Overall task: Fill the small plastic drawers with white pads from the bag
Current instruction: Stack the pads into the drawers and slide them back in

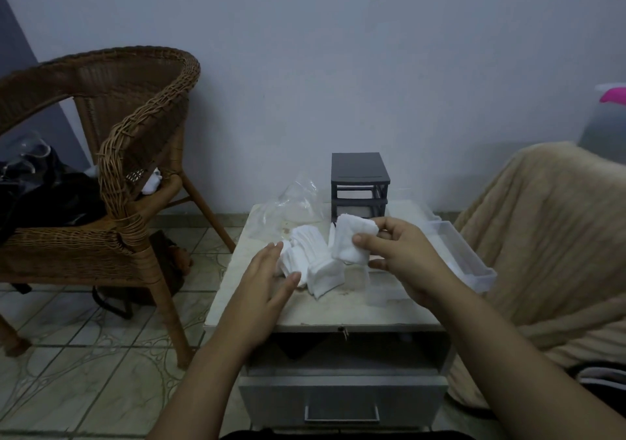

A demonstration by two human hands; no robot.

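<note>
My right hand (403,256) grips a stack of white pads (352,239) above the small table, thumb in front and fingers behind. A loose pile of white pads (313,265) lies on the table top (305,314). My left hand (267,280) rests with straight fingers against the left side of that pile. The dark grey drawer frame (359,182) stands at the back of the table with its slots open. Two clear plastic drawers are out of it: one (464,256) lies at the right edge, another (382,290) sits under my right hand. The empty clear bag (294,202) lies at the back left.
A wicker chair (135,155) with dark things on its seat stands to the left on the tiled floor. A beige blanket (548,236) covers furniture on the right. Below the table top is a grey drawer with a handle (342,412).
</note>
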